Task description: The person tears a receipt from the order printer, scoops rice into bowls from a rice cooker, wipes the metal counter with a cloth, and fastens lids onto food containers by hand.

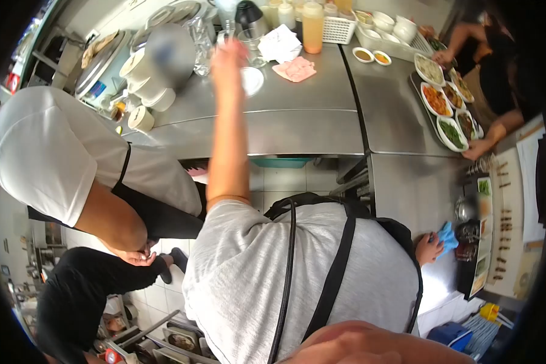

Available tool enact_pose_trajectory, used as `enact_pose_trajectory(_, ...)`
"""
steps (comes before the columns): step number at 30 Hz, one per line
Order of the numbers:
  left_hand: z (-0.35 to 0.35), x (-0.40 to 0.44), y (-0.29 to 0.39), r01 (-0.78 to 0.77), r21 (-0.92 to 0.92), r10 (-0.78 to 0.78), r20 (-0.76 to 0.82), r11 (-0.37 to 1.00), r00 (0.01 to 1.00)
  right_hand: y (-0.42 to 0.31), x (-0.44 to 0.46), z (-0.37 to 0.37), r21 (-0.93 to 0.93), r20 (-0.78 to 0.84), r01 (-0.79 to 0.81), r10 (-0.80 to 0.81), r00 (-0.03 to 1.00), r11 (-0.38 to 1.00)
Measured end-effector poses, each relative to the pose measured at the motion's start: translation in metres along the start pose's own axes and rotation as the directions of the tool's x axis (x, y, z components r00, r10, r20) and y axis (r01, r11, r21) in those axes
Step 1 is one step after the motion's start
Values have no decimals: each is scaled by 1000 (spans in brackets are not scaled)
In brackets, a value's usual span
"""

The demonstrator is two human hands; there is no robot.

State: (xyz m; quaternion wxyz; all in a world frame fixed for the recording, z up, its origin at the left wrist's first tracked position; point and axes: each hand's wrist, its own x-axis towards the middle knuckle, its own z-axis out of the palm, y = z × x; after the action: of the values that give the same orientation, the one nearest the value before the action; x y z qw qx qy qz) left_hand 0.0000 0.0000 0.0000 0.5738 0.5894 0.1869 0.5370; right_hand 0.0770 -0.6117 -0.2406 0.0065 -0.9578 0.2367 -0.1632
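Observation:
My left arm stretches out over the steel counter (297, 136), with my left hand (229, 57) at the far side. That hand is blurred, so its fingers and anything in them cannot be made out. Close by are a clear glass (256, 57), a white round dish (252, 80), a crumpled white cloth (280, 43) and a folded pink cloth (295, 70). At the right, my right hand (429, 247) is closed on a blue cloth (448, 238), which rests on the steel surface.
On the right, a co-worker's hands grip a tray (428, 109) of filled white dishes. A person in a white shirt (48, 151) stands close at my left; someone in black (91, 291) bends behind. Sauce bottles (313, 27), stacked white containers (142, 76) and two small sauce bowls (363, 55) stand on the counter.

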Motion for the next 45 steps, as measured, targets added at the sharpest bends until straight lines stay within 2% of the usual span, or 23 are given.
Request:
enact_pose_trajectory(1, -5, -8, -55, 34, -5, -33, 67, 999, 997, -1, 0, -3, 7, 11, 9, -9, 1000, 1000)
enact_pose_trajectory(2, -6, -14, -95, 128, 178, -139, 48, 976, 989, -3, 0, -5, 15, 20, 5, -5, 1000, 1000)
enact_pose_trajectory(4, -11, -31, -149, 212, 298, -267, 157, 931, 951, -5, 1, -6, 23, 1, 0, 0, 1000, 1000)
enact_pose_trajectory(6, -23, -36, -176, 114, 499, -262, 238, 859, 935, -2, -1, -2, 15, -40, 2, -2, 999, 1000)
enact_pose_trajectory(8, -30, -26, -184, -54, 665, -180, 279, 745, 943, -2, -5, -6, 44, -79, 22, -18, 997, 999)
enact_pose_trajectory(11, -36, -10, -185, -74, 904, -276, 205, 420, 939, 0, -6, -11, 110, -142, 123, -107, 984, 986)
enact_pose_trajectory(13, -37, -1, -192, -126, 939, -314, 230, 319, 921, 1, -13, -4, 178, -174, 70, -39, 984, 982)
enact_pose_trajectory(14, -44, 2, -195, -125, 960, -340, 208, 250, 917, 6, -14, 1, 185, -177, 95, -62, 982, 978)
enact_pose_trajectory(16, -50, 2, -202, -149, 976, -274, 189, 160, 943, 6, -18, 0, 193, -158, 45, -15, 987, 980)
enact_pose_trajectory(17, -55, 0, -204, -153, 976, -224, 186, 157, 957, 5, -19, -6, 220, -101, 16, 6, 995, 975)
enact_pose_trajectory(19, -56, -4, -213, -183, 968, -122, 205, 171, 971, 9, -15, -7, 184, -119, 36, -14, 993, 982)
enact_pose_trajectory(23, -63, 0, -225, -233, 944, -72, 256, 235, 964, 8, -11, -4, 212, -127, 36, -9, 992, 977)
enact_pose_trajectory(24, -65, 0, -225, -260, 933, -49, 281, 248, 959, 25, -4, 9, 300, -97, 18, 12, 995, 954)
enact_pose_trajectory(26, -68, 1, -227, -322, 906, -2, 336, 275, 942, 19, -6, 10, 117, -163, 1, 18, 986, 993)
enact_pose_trajectory(29, -73, 1, -227, -357, 864, 36, 369, 355, 929, 10, -7, 3, 115, -122, -83, 97, 988, 990)
enact_pose_trajectory(30, -74, 1, -225, -370, 846, 52, 381, 383, 923, 9, -7, 4, 119, -138, -69, 85, 987, 991)
enact_pose_trajectory(33, -73, 0, -216, -372, 807, -14, 425, 459, 905, 10, -6, 3, 129, -170, -21, 43, 984, 991)
enact_pose_trajectory(39, -70, 7, -221, -372, 776, -49, 458, 509, 888, 15, -11, 3, 143, -184, 52, -25, 983, 988)
enact_pose_trajectory(42, -70, 7, -222, -359, 763, -43, 450, 538, 892, 16, -8, 1, 262, -106, 8, 20, 994, 965)
enact_pose_trajectory(45, -71, 6, -224, -385, 780, -60, 472, 494, 879, 5, -12, -4, 72, -110, -84, 92, 990, 994)
